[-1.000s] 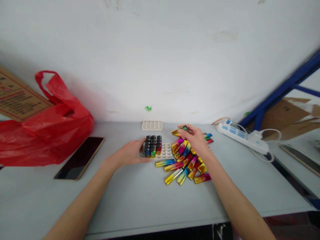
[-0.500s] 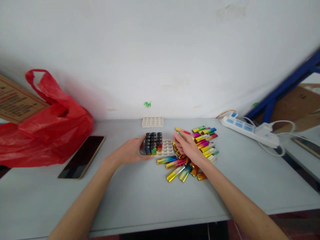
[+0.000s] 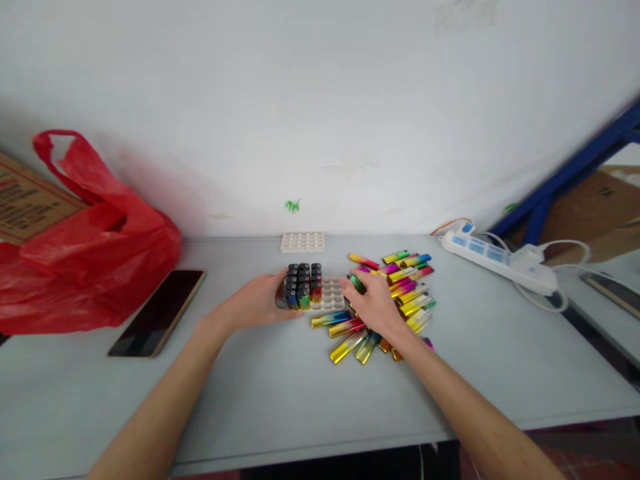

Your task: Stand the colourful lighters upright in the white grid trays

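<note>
Several lighters (image 3: pixel 303 285) with black tops and shiny coloured bodies stand upright in rows in the left part of a white tray with round cells (image 3: pixel 333 293). My left hand (image 3: pixel 263 300) is wrapped around the left side of this group, thumb in front and fingers behind. Just right of the tray, my right hand (image 3: pixel 373 303) pinches a green lighter (image 3: pixel 357 283) between thumb and fingers, holding it tilted. Under and around that hand lies a pile of loose metallic lighters (image 3: pixel 349 347), some of them hidden by it.
A second white tray (image 3: pixel 303 242) lies by the wall. On the left are a phone (image 3: pixel 157 313) and a red plastic bag (image 3: pixel 100 260) with a cardboard box (image 3: pixel 35 200). A white power strip (image 3: pixel 495 260) with cables sits at the right, near a blue metal frame (image 3: pixel 540 213).
My right hand has turned and dropped slightly, so the green lighter now shows more fully in its fingers. My left hand keeps its hold on the standing lighters. The view has shifted slightly.
</note>
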Tool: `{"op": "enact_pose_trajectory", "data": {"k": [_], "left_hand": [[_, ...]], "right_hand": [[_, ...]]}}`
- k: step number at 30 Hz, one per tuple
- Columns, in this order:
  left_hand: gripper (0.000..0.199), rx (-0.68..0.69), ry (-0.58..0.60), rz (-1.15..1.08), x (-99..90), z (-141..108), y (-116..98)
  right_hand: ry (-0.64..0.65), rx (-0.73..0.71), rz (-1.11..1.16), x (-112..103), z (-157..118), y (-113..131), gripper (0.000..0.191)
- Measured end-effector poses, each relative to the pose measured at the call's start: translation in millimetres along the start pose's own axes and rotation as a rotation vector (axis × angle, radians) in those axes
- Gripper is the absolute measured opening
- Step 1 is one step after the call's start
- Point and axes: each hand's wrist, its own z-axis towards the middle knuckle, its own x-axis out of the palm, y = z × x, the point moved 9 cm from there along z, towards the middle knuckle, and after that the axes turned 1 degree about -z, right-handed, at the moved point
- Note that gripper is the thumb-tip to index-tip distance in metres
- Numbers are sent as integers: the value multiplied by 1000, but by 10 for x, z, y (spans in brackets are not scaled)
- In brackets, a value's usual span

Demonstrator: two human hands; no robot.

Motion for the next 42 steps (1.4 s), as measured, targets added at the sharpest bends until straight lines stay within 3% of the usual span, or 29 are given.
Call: {"op": "enact_pose_trajectory", "data": {"k": [5,14,19,22,26,29,34,37,42], "left_hand": [[62,1,53,25,30,-13,-33],[66,-10,50,16,22,-3,-9],[68,5,51,-26,17,-12,-44],[68,18,60,-19,28,-14,-69],[67,11,62,32,38,-12,-52],[66,19,55,57,35,-14,-44],[63,24,65,58,40,-25,-53],[63,25,60,71,37,-26,-58],[64,33,39,78,23,-22,-56]], "right_hand": [[-25,-2,15,-39,2,59,51],[-48,-38,-77,-52,5,26,40],[61,-78,-84,-19,2,90,32],[166,-205,-96,3,-40,224,28],[230,-345,-162,14,-116,364,36],[252,-315,-166,49,-128,358,42],[272,-289,-129,148,-141,327,34],[308,-347,-218,260,-176,342,28],[251,-376,-486,347,-154,410,27]]}}
